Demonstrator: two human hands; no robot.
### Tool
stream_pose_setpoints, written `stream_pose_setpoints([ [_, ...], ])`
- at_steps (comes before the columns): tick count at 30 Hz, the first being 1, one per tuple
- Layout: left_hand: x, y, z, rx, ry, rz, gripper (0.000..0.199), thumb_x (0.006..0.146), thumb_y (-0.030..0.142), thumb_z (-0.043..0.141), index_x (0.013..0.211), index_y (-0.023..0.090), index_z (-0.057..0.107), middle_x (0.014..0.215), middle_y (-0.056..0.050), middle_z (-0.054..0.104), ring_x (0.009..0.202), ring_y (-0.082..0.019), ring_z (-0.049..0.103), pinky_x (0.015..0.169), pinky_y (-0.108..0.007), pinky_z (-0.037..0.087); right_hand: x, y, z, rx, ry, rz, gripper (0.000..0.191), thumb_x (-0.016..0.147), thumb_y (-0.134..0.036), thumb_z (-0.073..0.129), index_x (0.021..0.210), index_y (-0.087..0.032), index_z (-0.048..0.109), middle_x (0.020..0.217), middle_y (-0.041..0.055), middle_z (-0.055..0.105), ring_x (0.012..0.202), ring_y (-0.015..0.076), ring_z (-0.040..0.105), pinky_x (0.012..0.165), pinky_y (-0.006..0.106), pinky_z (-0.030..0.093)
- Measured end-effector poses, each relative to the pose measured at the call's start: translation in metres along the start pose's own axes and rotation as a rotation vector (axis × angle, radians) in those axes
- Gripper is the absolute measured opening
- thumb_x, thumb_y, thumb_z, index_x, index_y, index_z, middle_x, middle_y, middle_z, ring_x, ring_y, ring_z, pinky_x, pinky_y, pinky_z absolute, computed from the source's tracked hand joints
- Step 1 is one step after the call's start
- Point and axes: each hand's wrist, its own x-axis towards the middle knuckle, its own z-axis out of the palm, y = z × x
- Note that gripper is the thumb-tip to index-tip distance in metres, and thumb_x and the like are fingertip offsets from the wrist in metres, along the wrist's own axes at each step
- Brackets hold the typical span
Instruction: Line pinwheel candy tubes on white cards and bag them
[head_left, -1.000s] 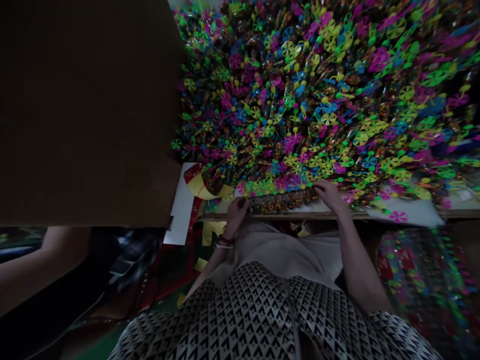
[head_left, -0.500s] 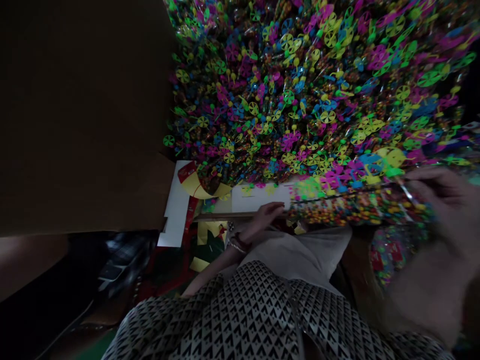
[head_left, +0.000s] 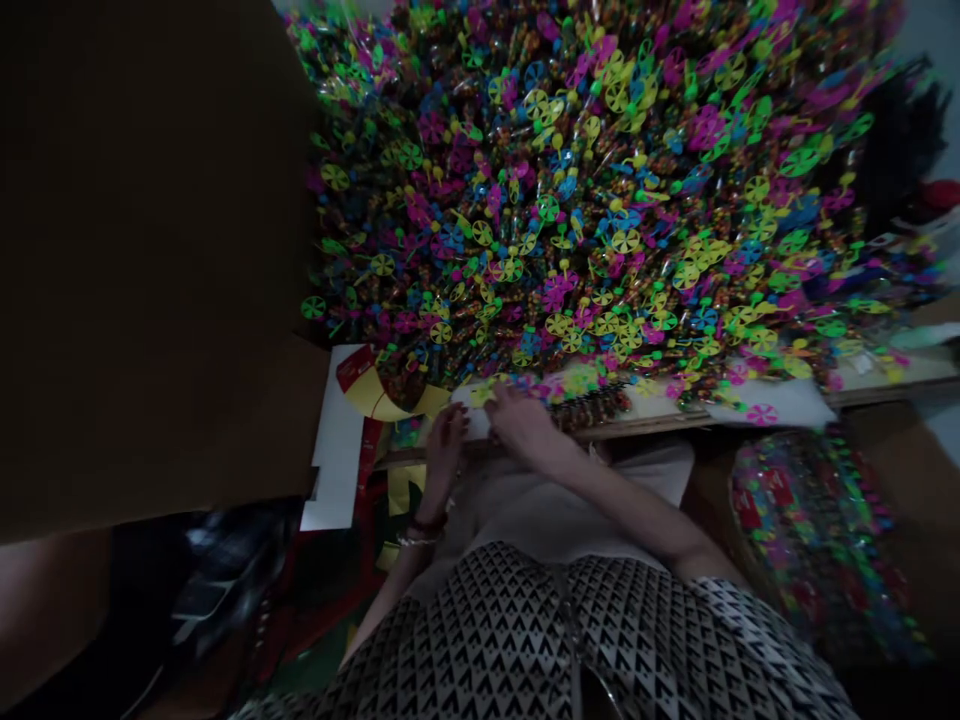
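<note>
Far left, one big brown cardboard sheet point(head_left: 150, 250) covers most of that side. Below it, at the bottom-left corner, is a bare arm of another person point(head_left: 45, 610), with one dark shiny bag point(head_left: 225, 570) near it

At the left end of the worktop, one white paper sheet point(head_left: 335, 440) hangs over the near edge point(head_left: 660, 425), and one yellow-and-red paper cone point(head_left: 386, 385) sits just beside its top. Left hand point(head_left: 444, 452) is raised at the near edge, wrist bent, fingers point(head_left: 454, 425) pointing up, two bands on the wrist point(head_left: 420, 530); released or gripping, cannot tell. Right hand point(head_left: 525, 428) is just beside it, arm reaching across from the right, palm down, fingers point(head_left: 502, 405) curled onto the front of the pile; any grasp cannot be told

Pile of clear candy tubes topped with pinwheels point(head_left: 592, 200) covers most of the worktop, too many to count. One row of bead-filled tubes point(head_left: 589, 408) lies along the near edge, right of the right hand. One loose pink pinwheel point(head_left: 761, 414) lies on a white sheet point(head_left: 795, 400) near the right end. One bundle of packed pinwheels point(head_left: 810, 540) sits below that edge, lower right
</note>
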Motion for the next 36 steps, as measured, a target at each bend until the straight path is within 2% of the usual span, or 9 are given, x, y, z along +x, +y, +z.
stream_pose_setpoints([
  [3, -0.002, 0.002, -0.013, 0.143, 0.108, 0.123, 0.039, 0.09, 0.048, 0.048, 0.115, 0.02, 0.057, 0.118, -0.009, 0.063, 0.099, -0.018, 0.062, 0.087, -0.032, 0.05, 0.028, -0.016, 0.037, -0.078, -0.055, 0.04, 0.03, 0.089, -0.008, 0.04, 0.108, -0.014, 0.062, 0.122, 0.0185, 0.053, 0.103, 0.0274, 0.057, 0.07, 0.035, 0.051],
  [7, -0.015, 0.009, -0.008, 0.317, 0.112, 0.274, 0.034, 0.091, 0.044, 0.049, 0.114, 0.021, 0.06, 0.115, -0.009, 0.063, 0.104, -0.02, 0.06, 0.087, -0.033, 0.05, 0.01, 0.005, 0.042, -0.019, 0.063, 0.071, 0.031, 0.097, -0.028, 0.04, 0.123, -0.023, 0.054, 0.118, 0.0121, 0.055, 0.101, 0.0219, 0.058, 0.072, 0.029, 0.05],
  [10, -0.019, 0.015, 0.005, 0.402, 0.055, 0.447, 0.029, 0.092, 0.039, 0.049, 0.111, 0.022, 0.063, 0.112, -0.009, 0.064, 0.107, -0.021, 0.059, 0.094, -0.037, 0.047, -0.036, 0.055, 0.028, 0.074, 0.31, 0.194, 0.03, 0.098, -0.03, 0.036, 0.115, -0.025, 0.06, 0.11, 0.0082, 0.06, 0.1, 0.0178, 0.058, 0.08, 0.027, 0.048],
  [15, -0.008, 0.029, 0.052, 0.461, -0.174, 0.646, 0.025, 0.094, 0.033, 0.047, 0.11, 0.025, 0.064, 0.11, -0.007, 0.066, 0.108, -0.022, 0.057, 0.099, -0.041, 0.044, -0.116, 0.174, -0.003, 0.172, 0.73, 0.578, 0.032, 0.094, -0.033, 0.039, 0.101, -0.018, 0.067, 0.099, 0.0092, 0.065, 0.092, 0.0197, 0.059, 0.085, 0.032, 0.046],
  [18, -0.002, 0.043, 0.095, 0.493, -0.38, 0.723, 0.025, 0.094, 0.03, 0.044, 0.108, 0.025, 0.065, 0.109, -0.007, 0.066, 0.106, -0.022, 0.057, 0.096, -0.041, 0.044, -0.134, 0.232, -0.026, 0.126, 0.832, 0.683, 0.034, 0.09, -0.036, 0.043, 0.1, -0.015, 0.068, 0.096, 0.0105, 0.067, 0.089, 0.0215, 0.059, 0.084, 0.034, 0.046],
  [20, -0.003, 0.052, 0.127, 0.526, -0.504, 0.774, 0.025, 0.094, 0.027, 0.044, 0.108, 0.023, 0.065, 0.108, -0.008, 0.065, 0.103, -0.022, 0.057, 0.093, -0.04, 0.045, -0.126, 0.255, -0.042, 0.113, 0.848, 0.663, 0.036, 0.089, -0.038, 0.045, 0.104, -0.015, 0.067, 0.095, 0.0102, 0.068, 0.09, 0.022, 0.059, 0.086, 0.034, 0.045],
  [25, -0.004, 0.056, 0.19, 0.582, -0.676, 0.852, 0.021, 0.093, 0.023, 0.046, 0.1, 0.021, 0.066, 0.102, -0.01, 0.064, 0.099, -0.023, 0.057, 0.088, -0.037, 0.045, -0.061, 0.271, -0.077, 0.088, 0.749, 0.704, 0.052, 0.085, -0.045, 0.054, 0.129, -0.016, 0.05, 0.101, 0.0114, 0.067, 0.092, 0.0247, 0.059, 0.083, 0.035, 0.044],
  [29, 0.027, 0.066, 0.216, 0.55, -0.645, 0.868, 0.02, 0.092, 0.02, 0.046, 0.102, 0.019, 0.064, 0.104, -0.01, 0.062, 0.098, -0.022, 0.056, 0.088, -0.035, 0.044, -0.023, 0.273, -0.087, 0.085, 0.55, 0.716, 0.058, 0.08, -0.032, 0.062, 0.132, -0.015, 0.043, 0.098, 0.0118, 0.066, 0.086, 0.0245, 0.06, 0.074, 0.032, 0.044],
  [36, 0.107, 0.13, 0.271, 0.684, -0.388, 0.798, 0.027, 0.09, 0.023, 0.052, 0.111, 0.008, 0.056, 0.11, -0.021, 0.056, 0.106, -0.03, 0.052, 0.091, -0.041, 0.039, -0.043, 0.268, -0.069, -0.011, 0.553, 0.546, 0.034, 0.091, -0.034, 0.046, 0.12, -0.02, 0.057, 0.107, 0.0106, 0.061, 0.098, 0.0229, 0.056, 0.083, 0.034, 0.044],
])
